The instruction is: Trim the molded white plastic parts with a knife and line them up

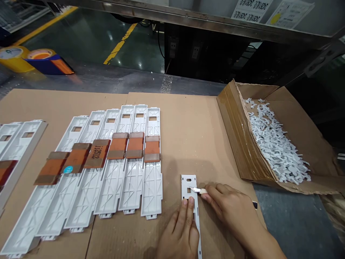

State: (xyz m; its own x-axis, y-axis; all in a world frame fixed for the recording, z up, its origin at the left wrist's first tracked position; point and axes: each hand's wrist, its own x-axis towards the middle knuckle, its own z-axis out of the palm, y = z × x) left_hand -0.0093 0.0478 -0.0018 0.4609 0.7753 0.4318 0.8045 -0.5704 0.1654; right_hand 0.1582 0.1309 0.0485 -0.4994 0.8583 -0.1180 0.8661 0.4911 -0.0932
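Observation:
A narrow white plastic strip (185, 180) with slots and a square hole lies lengthwise on the cardboard in front of me. My left hand (181, 230) holds it down, index and middle fingertips resting just below the square hole. My right hand (231, 208) is closed around a small craft knife (198, 190) with a pale handle. Its blade tip is at the square hole; whether it touches the edge I cannot tell. Most of the handle is hidden in the hand. Left of my hands lies a row of white ribbed plastic panels (152, 190).
Brown wrapped blocks (152, 148) lie across the panels. An open cardboard box (229, 118) of small white plastic pieces (277, 144) stands at right. Tape rolls (13, 55) and a blue-orange object (51, 64) sit at far left. A metal ledge (194, 23) crosses the top.

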